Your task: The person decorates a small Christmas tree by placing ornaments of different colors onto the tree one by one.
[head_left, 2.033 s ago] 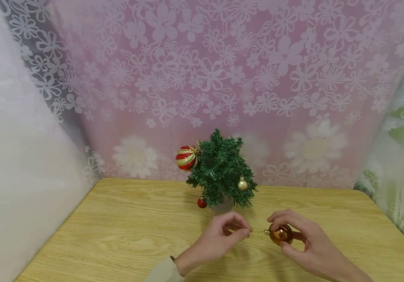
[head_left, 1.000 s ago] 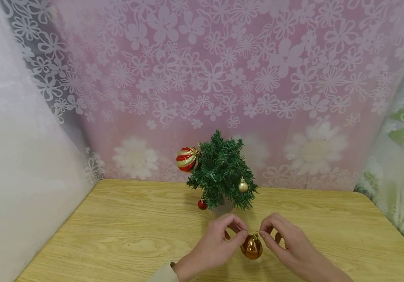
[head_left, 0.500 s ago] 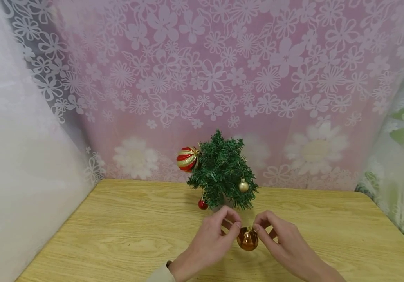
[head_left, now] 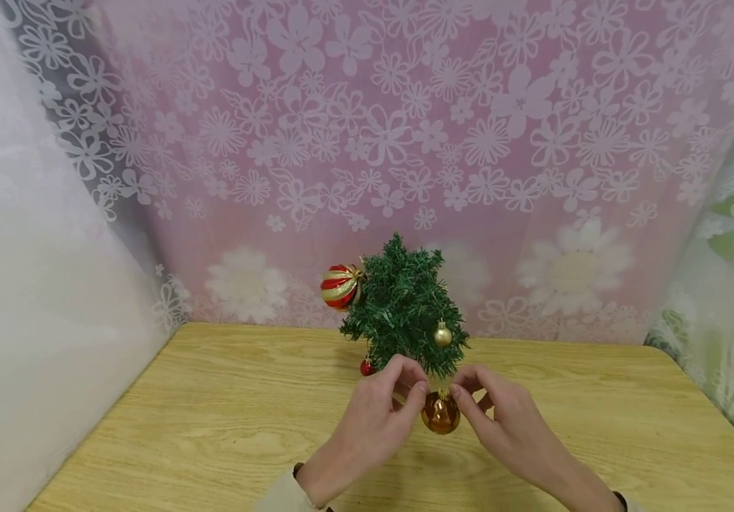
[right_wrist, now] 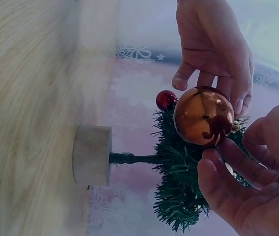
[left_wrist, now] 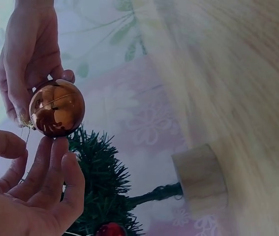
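A shiny copper-coloured bauble (head_left: 440, 414) hangs between the two hands, in front of a small artificial Christmas tree (head_left: 402, 299). Thumb and forefinger of the left hand (head_left: 380, 405) pinch the bauble's thin gold string (left_wrist: 27, 137), left of its cap. From the other side, the right hand (head_left: 501, 419) pinches the string by the cap. In both wrist views other fingertips lie right at the ball's surface. The ball overlaps the tree's lower branches in the right wrist view.
On the tree hang a red-and-gold striped bauble (head_left: 340, 287), a small gold bauble (head_left: 442, 334) and a small red bauble (head_left: 367, 368). Its round base (right_wrist: 93, 155) stands on the wood-grain table (head_left: 226, 412). Behind hangs a pink flowered curtain (head_left: 354, 142).
The right hand has shifted from gripping the ball to pinching its string. Both hands and the bauble have moved forward and left, nearer the tree; the ball now hangs cap up.
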A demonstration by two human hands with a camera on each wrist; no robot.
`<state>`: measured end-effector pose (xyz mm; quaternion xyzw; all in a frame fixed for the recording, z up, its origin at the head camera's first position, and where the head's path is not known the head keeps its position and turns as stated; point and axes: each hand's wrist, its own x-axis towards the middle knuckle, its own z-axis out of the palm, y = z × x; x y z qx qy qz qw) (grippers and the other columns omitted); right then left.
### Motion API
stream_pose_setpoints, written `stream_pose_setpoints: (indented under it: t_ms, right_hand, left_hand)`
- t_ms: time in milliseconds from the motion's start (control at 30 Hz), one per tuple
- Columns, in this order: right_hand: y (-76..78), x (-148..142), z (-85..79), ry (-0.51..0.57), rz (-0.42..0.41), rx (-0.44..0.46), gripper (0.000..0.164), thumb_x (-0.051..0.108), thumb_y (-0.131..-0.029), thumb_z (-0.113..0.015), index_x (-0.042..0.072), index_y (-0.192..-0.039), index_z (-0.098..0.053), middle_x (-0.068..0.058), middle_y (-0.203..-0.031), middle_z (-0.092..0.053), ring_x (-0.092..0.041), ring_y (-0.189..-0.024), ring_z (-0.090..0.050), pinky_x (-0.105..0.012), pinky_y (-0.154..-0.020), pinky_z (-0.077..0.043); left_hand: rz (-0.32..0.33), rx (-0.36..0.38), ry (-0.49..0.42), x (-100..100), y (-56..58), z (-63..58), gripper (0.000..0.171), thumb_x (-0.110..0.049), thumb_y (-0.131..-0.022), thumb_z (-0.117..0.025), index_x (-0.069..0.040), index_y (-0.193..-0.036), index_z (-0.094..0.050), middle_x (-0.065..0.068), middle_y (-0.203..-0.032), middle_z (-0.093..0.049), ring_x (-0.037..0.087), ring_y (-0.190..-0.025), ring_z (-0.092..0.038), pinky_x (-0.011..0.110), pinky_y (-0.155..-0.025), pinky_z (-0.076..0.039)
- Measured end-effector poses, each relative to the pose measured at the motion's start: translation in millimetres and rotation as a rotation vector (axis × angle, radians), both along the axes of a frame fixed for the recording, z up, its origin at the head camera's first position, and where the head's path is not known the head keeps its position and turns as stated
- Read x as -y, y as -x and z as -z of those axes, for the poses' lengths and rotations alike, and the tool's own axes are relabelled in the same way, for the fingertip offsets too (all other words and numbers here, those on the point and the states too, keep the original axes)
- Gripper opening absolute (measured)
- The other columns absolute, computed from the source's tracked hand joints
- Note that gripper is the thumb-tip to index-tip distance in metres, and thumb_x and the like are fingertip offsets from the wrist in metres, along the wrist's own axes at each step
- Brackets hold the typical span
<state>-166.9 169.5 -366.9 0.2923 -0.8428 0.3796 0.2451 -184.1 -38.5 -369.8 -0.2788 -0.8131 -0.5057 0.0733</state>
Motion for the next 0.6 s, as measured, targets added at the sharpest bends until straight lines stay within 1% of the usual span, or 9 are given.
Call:
stream_pose_setpoints:
  t_ms: [233,333,433,600]
  right_hand:
    - [5.7,6.2,-12.4,0.015,0.022,-0.041,0.003,0.009,-0.102,-0.062,0.011,-0.102,-0.064,0.013,-0.087,-0.067,0.003,-0.078,-0.062,-0.021,-0.060,-0.053]
    - [8.1,10.3,-18.7,0.020,0.045,-0.060,0.008,0.004,-0.100,-0.063,0.012,-0.102,-0.064,0.012,-0.085,-0.067,0.002,-0.077,-0.062,-0.022,-0.060,-0.053]
    - [10.8,14.4,-24.4,0.021,0.058,-0.083,0.018,-0.002,-0.096,-0.065,0.014,-0.103,-0.063,0.011,-0.085,-0.067,0.002,-0.076,-0.062,-0.021,-0.060,-0.053]
    - [16.1,20.1,-31.4,0.029,0.054,-0.118,0.019,-0.004,-0.095,-0.066,0.012,-0.103,-0.062,0.008,-0.084,-0.066,0.002,-0.074,-0.060,-0.021,-0.059,-0.052]
  left_hand:
    - [-0.023,-0.075,-0.008,3.0,1.3,-14.4,0.006,-0.018,-0.106,-0.055,-0.017,-0.108,-0.061,-0.005,-0.092,-0.071,-0.001,-0.079,-0.065,0.020,-0.069,-0.057]
    - [-0.031,-0.098,-0.022,4.6,2.3,-20.9,0.007,-0.020,-0.107,-0.054,-0.017,-0.108,-0.061,-0.006,-0.090,-0.070,0.000,-0.077,-0.064,0.021,-0.069,-0.057]
    - [-0.043,-0.130,-0.040,6.3,4.1,-26.3,0.006,-0.019,-0.106,-0.055,-0.017,-0.108,-0.060,-0.006,-0.090,-0.070,0.003,-0.074,-0.064,0.022,-0.068,-0.057]
    - [-0.069,-0.180,-0.053,9.3,7.8,-33.4,0.005,-0.016,-0.106,-0.056,-0.015,-0.108,-0.061,-0.005,-0.088,-0.071,0.006,-0.070,-0.065,0.022,-0.065,-0.056]
